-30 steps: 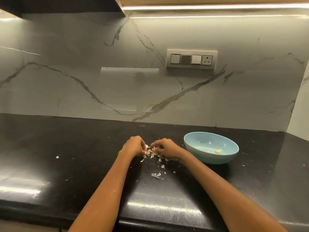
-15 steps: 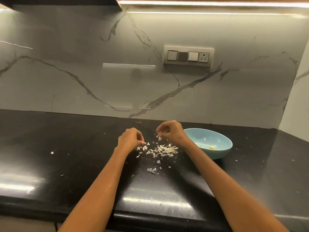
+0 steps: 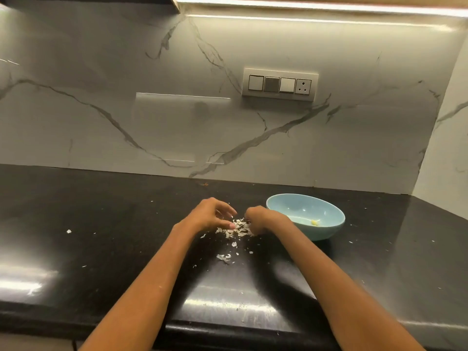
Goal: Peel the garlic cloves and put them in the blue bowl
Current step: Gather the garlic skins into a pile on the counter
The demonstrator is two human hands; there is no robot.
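head view looks down on a black desk (image 3: 106,224) with a pile of garlic skins (image 3: 238,228) lying about midway along it, well back from the front edge, and the blue bowl (image 3: 326,230) just to the right of the pile, nearer the back right corner. one small yellow garlic clove (image 3: 314,222) lies in the bowl. the main risk, as i judge it, is that any clove not yet peeled is lost among the pale flakes, or that loose skin sticks to a clove and rides into the bowl; a careless sweep of the right forearm, which passes close by the bowl's near rim, could also nudge it. scattered skin bits (image 3: 224,257) toward the front edge could be brushed off the desk. the left hand (image 3: 210,215) hovers at the left side of the pile, fingers loosely spread and half bent, thumb tip down against the skins, gripping nothing that i can see. the right hand (image 3: 260,220) sits at the pile's right side with fingers curled under; whether they pinch a clove or skin i cannot tell.
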